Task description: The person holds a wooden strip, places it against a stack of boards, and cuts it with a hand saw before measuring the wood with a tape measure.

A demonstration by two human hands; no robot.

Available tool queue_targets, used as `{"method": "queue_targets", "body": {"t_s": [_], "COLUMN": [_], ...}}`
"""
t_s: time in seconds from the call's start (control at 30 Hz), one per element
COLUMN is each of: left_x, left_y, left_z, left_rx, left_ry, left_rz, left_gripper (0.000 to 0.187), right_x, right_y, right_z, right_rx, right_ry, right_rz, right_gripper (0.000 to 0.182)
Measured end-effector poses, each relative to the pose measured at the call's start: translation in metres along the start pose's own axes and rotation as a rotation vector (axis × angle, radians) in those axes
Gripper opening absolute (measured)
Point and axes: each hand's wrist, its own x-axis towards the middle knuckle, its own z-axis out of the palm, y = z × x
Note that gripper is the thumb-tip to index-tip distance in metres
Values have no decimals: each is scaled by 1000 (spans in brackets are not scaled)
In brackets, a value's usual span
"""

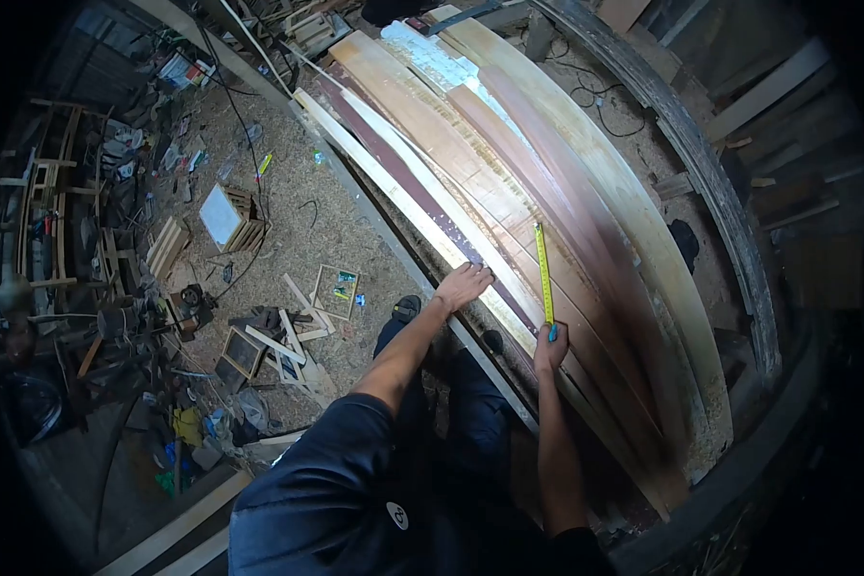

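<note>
Two hands work on a stack of planks [509, 182] that leans across the frame. The left hand [464, 285] lies flat on the edge of a pale plank, fingers together and slightly spread at the tips, gripping nothing. The right hand [550, 348] has its fingers closed around the case end of a yellow tape [543, 272], whose blade runs up from the hand across a dark plank [422, 187] and onto the lighter boards beside it. The tape lies on the wood, roughly across the grain, with its far tip near the middle of the stack; whether that tip is hooked on an edge is too small to tell.

Several risks follow, as I judge it. If the tip is not hooked, the blade may creep or skew and any reading would be off. The blade bends a little over the stepped boards, which would also falsify a reading. The planks overlap loosely and lean on a slope, so pressure from the left hand could shift one against another, moving the tape with it or pinching fingers between edges. A released blade could snap back toward the right hand. Rough sawn edges threaten splinters to the bare palm.

Sawdust [288, 192] covers the floor, along with scraps, small frames [336, 291] and a cable [245, 144], so footing beside the stack looks poor; a slip there would throw weight onto the planks.
</note>
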Motion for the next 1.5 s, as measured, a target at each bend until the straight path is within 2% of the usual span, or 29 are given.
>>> {"method": "queue_targets", "body": {"t_s": [0.03, 0.1, 0.2, 0.4, 0.47, 0.53, 0.6, 0.73, 0.8, 1.13, 1.5], "left_x": [-2, -8, -4, 15, 16, 13, 8, 15, 19, 22, 24], "left_y": [-1, 0, -4, -14, -13, -14, -15, -13, -15, -11, -16], "left_z": [1, 1, -5, -10, -14, -3, 1, -4, -5, -3, 4], "left_rx": [45, 65, 40, -40, -5, -17, -62, -40, -81, -103, -125], "left_ry": [110, 159, 247, 119, -45, -39, 63, -34, -15, -81, 2], "left_rz": [45, 45, 68, 114, 110, 92, 72, 62, 66, 19, 46], "left_gripper": [27, 26, 26, 27, 28, 28, 26, 22, 20, 21, 16], "right_x": [-3, -6, -2, 16, 19, 20, 19, 15, 14, 5, 1], "right_y": [-3, -9, -15, -20, -22, -20, -19, -13, -15, -22, -32], "right_z": [-1, -3, -6, -14, -19, -21, -22, -23, -21, -13, -18], "right_rx": [2, 55, 78, -7, -8, -8, 51, 22, 13, -38, -34], "right_ry": [-3, -43, -56, 20, 19, 15, 19, -4, -23, -17, 5], "right_rz": [7, 86, 86, -84, -64, -36, -28, 47, -67, -39, 67], "right_gripper": [23, 22, 21, 19, 19, 19, 20, 20, 19, 20, 24]}}
